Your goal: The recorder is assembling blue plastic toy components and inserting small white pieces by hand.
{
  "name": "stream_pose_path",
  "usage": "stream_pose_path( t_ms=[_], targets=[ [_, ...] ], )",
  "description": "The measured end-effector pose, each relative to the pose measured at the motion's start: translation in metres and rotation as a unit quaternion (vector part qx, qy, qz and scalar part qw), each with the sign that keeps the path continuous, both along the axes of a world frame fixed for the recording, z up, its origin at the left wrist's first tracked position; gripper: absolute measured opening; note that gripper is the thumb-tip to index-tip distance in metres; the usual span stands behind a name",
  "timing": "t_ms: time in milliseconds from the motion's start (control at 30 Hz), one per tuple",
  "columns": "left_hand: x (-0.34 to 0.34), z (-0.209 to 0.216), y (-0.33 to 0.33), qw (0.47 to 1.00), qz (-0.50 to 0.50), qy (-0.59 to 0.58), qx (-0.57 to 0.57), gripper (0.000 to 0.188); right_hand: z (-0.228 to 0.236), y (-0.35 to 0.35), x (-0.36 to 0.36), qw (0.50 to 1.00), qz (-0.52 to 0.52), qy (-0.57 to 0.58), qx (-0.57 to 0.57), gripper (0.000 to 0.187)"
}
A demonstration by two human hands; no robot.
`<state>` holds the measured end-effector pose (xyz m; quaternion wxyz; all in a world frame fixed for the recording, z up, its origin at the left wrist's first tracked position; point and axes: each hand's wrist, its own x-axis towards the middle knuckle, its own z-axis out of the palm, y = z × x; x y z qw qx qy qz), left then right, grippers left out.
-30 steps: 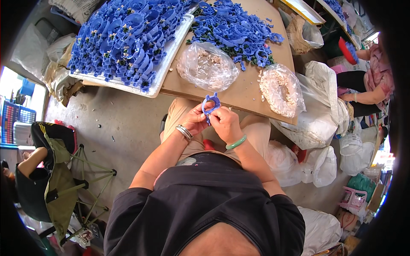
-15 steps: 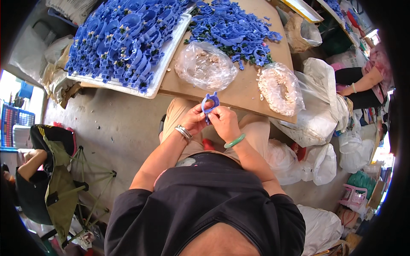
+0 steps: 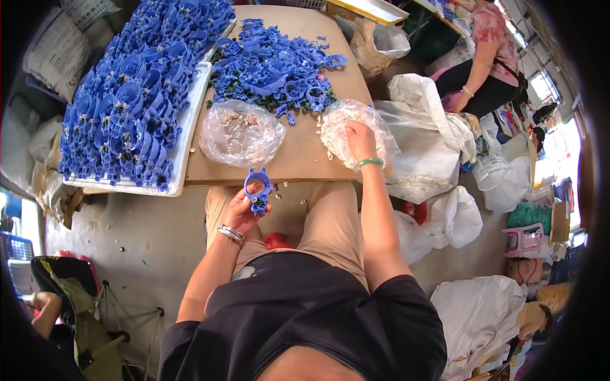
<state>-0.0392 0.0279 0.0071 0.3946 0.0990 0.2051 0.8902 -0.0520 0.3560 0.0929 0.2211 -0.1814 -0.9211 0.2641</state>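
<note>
A blue plastic ring-shaped part [image 3: 258, 202] with two small prongs on top is pinched upright in my left hand [image 3: 239, 214], just off the table's near edge. My right hand [image 3: 361, 143] reaches into the clear plastic bag [image 3: 385, 136] on the right, its fingers bunched among small cream-coloured pieces [image 3: 335, 130]. Whatever those fingertips grip is hidden. A second clear bag [image 3: 235, 145], with fewer cream pieces inside, lies on the table to the left.
Blue plastic parts [image 3: 273, 66] lie heaped on the brown table [image 3: 298, 166]. More are packed on a white foam tray [image 3: 181, 171] at left. White sacks [image 3: 422, 120] stand right of the table, a person [image 3: 486, 57] beyond them. A folding chair [image 3: 82, 311] is at lower left.
My right hand has let go of the blue part and moved right into the bag of cream pieces. My left hand still holds the part, now lower and to the left. The view has shifted.
</note>
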Motion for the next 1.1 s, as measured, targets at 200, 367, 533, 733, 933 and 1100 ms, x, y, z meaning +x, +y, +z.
stream_pose_path(
  t_ms=[200,367,533,733,933,1100],
  targets=[
    [0.003,-0.002,-0.002,1.0,0.003,0.0,-0.002,0.05,-0.033,0.041,-0.028,0.994,-0.013,-0.082,0.065,0.026],
    [0.004,-0.004,-0.006,1.0,0.008,-0.007,0.002,0.049,-0.032,0.032,-0.029,0.979,-0.031,-0.144,0.139,0.019],
    [0.001,-0.003,-0.004,1.0,0.004,-0.015,0.018,0.05,-0.058,0.061,-0.024,0.988,-0.016,-0.061,0.142,0.02],
    [-0.002,-0.001,-0.001,0.999,0.007,-0.023,0.021,0.053,-0.034,0.047,-0.004,0.98,-0.035,-0.063,0.188,0.016],
    [0.0,0.0,-0.002,0.999,0.005,-0.035,0.029,0.059,-0.002,0.002,0.014,0.982,-0.045,0.18,-0.043,0.015],
    [-0.001,-0.002,-0.004,0.999,-0.003,-0.037,0.038,0.057,0.008,-0.071,0.04,0.955,0.069,0.156,-0.242,0.009]
  ],
)
